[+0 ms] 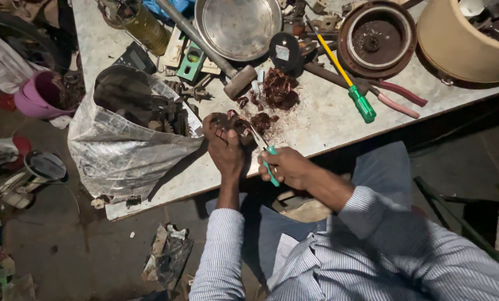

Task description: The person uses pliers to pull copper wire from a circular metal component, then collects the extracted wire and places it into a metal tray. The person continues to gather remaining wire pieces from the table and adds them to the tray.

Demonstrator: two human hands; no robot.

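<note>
My left hand [225,146] clamps a copper coil lump [234,120] against the desk's [327,120] near edge; right hand [287,166] grips a green-handled tool [266,153], prying it.

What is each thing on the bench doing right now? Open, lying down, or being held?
Left hand: pressing a dark rusty part to the table.
Right hand: gripping a green-handled tool, tip at the part.
Plastic bag: open, metal parts inside.
Hammer: lying flat.
Steel bowl: upright, empty.
Yellow screwdriver: lying unused.
Red pliers: lying, handles apart.
</note>
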